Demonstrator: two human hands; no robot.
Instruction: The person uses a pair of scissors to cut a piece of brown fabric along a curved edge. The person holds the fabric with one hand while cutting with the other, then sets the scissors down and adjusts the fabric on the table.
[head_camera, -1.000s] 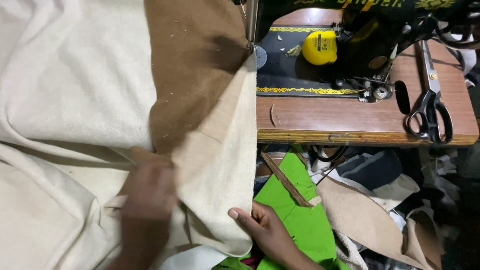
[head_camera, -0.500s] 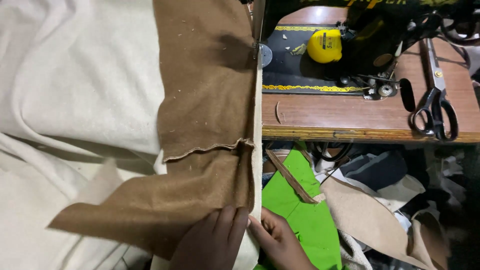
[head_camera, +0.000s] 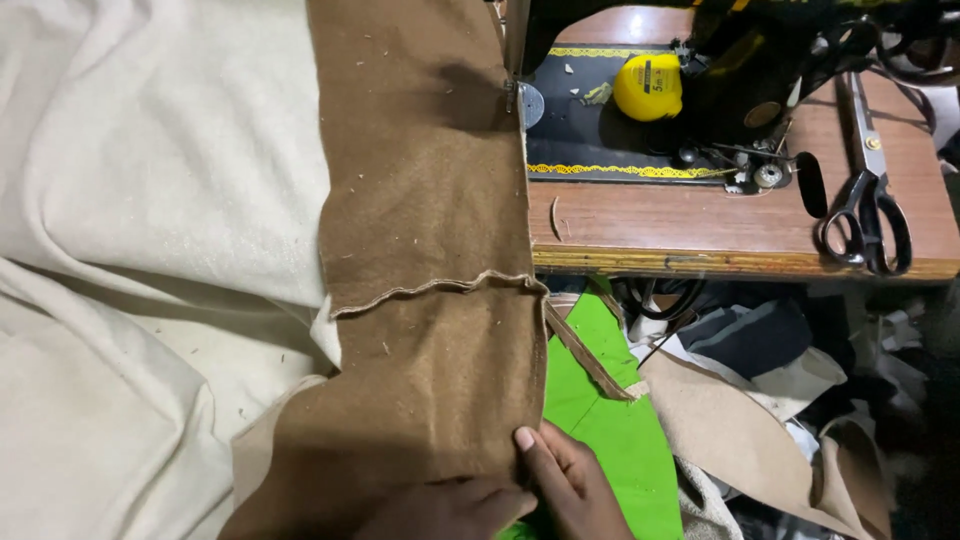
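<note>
A long strip of brown fabric (head_camera: 420, 200) runs from the sewing machine (head_camera: 720, 70) down toward me, lying over cream fabric (head_camera: 150, 200). A raw folded edge crosses the brown strip halfway down. My left hand (head_camera: 450, 508) lies flat on the strip's lower end at the bottom of the view. My right hand (head_camera: 565, 485) pinches the strip's right edge beside it, with the thumb on top. The strip's top end sits under the machine's needle area (head_camera: 512, 90).
A yellow tape measure (head_camera: 648, 87) rests on the machine's black bed. Black scissors (head_camera: 868, 190) lie on the wooden table (head_camera: 740, 230) at the right. Below the table edge are green fabric (head_camera: 600, 410), tan scraps (head_camera: 740, 440) and dark cloth pieces.
The brown strip has been folded over the cream cloth toward me and smoothed flatter. Both hands slid down to its lower end, with my right hand now on the strip's right edge.
</note>
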